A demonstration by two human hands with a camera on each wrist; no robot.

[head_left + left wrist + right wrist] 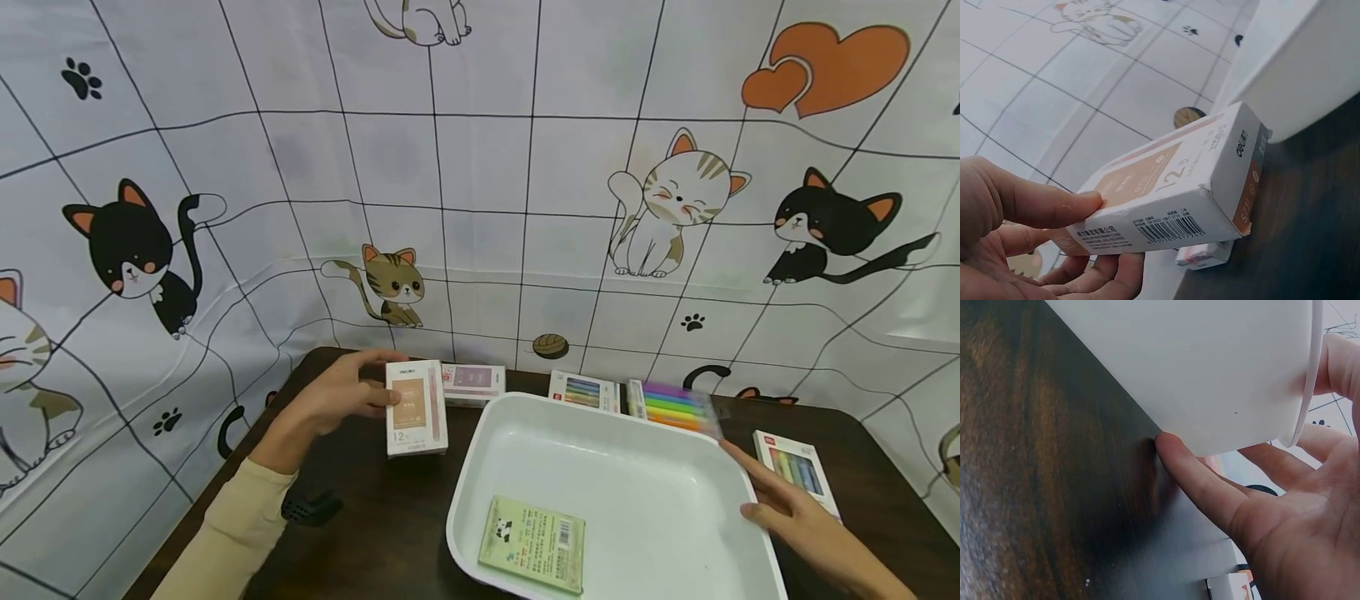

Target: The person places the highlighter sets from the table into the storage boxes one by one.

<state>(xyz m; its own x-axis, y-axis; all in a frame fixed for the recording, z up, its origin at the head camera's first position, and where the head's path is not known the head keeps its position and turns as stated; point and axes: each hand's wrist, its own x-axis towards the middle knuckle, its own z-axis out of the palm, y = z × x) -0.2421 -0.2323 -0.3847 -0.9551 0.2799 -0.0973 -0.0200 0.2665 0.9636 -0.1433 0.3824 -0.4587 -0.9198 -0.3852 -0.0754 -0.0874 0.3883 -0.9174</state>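
My left hand (pixel 341 393) grips a white carton (pixel 417 408) with a tan panel and the number 12. In the left wrist view the thumb presses on the top of the carton (pixel 1160 181), and the other fingers lie beneath it; a barcode shows on its side. On the right, my right hand (pixel 795 512) holds the white plastic tray (pixel 637 492) by its side, thumb over the rim. A fingertip touches the bottom edge of the tray wall (pixel 1210 375) in the right wrist view. A light green packet (pixel 532 543) lies inside the tray.
Behind the tray stand a box with a purple panel (pixel 474 382), a box with coloured sticks pictured (pixel 585 391) and a rainbow-coloured pack (pixel 675 407). Another white box (pixel 797 468) lies beyond my right hand. A cat-print curtain (pixel 480 167) hangs behind the dark table (pixel 360 533).
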